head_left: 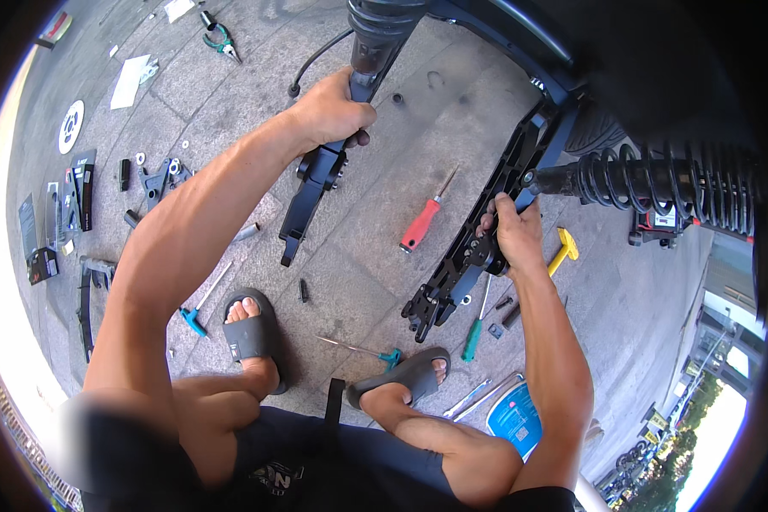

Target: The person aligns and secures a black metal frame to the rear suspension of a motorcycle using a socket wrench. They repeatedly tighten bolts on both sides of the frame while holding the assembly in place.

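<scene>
My left hand (337,111) is wrapped round a black metal suspension arm (311,196), just below a dark ribbed shock absorber (382,34). The arm's free end points down toward my feet. To the right, my right hand (519,230) is closed on a second black suspension arm (465,256), close to where a coil-spring shock absorber (657,183) joins it. Its fingers are partly hidden behind the arm. Between the two arms, a red-handled screwdriver (421,224) lies on the paving, touched by neither hand.
A yellow tool (565,249), a green-handled screwdriver (472,340) and a blue T-handled tool (390,357) lie near the right arm. Green pliers (222,44), a white disc (72,127) and black brackets (155,183) are at left. A blue tub (514,418) stands at lower right.
</scene>
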Demonstrator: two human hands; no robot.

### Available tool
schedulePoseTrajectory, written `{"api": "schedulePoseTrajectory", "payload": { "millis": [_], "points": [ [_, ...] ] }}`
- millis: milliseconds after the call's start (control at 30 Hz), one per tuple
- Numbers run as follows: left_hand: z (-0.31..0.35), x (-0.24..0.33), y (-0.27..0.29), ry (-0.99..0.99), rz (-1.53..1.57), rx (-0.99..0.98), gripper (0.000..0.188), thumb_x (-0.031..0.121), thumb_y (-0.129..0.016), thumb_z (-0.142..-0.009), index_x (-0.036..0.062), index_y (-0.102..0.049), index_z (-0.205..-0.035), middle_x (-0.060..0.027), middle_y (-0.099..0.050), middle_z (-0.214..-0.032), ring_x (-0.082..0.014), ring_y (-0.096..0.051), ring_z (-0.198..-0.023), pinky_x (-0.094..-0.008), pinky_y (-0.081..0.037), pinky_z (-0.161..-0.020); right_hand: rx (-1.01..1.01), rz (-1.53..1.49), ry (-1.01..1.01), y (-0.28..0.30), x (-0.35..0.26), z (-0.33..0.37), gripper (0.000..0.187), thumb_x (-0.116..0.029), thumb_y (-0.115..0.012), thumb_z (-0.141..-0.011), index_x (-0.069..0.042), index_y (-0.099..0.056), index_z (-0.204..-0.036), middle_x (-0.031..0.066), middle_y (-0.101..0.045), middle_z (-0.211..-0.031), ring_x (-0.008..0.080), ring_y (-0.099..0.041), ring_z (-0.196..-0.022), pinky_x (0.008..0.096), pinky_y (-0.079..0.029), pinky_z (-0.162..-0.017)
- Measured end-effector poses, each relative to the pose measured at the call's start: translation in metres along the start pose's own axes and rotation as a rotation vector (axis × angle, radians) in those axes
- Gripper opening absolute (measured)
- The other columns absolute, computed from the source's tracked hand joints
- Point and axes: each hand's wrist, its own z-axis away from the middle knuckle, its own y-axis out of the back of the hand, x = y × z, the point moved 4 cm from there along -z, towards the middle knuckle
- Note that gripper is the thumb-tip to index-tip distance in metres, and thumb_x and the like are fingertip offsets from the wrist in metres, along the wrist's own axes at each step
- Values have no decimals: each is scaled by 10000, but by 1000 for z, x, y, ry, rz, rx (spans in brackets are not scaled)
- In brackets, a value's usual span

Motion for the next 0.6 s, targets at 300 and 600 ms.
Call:
{"api": "schedulePoseTrajectory", "payload": {
  "millis": [300,600],
  "points": [
    [3,0,1,5,-29,28,532,28,-614,-794,-30,-441,-1294,-75,-582,-813,-152,-637,-613,-292,-512,-540,10,37,-40,-3,-5,3,131,-126,-539,-940,-35,-445,-931,60,-515,-732,141,-547,-566,321,-506,-500],
    [15,5,7,-24,-43,14,551,90,-713,-822,-34,-453,-1291,-73,-599,-827,-138,-639,-664,-286,-535,-609,9,40,-56,-3,-1,2,206,-187,-583,-950,-18,-491,-1023,85,-606,-767,156,-609,-589,311,-538,-534]
  ]
}}
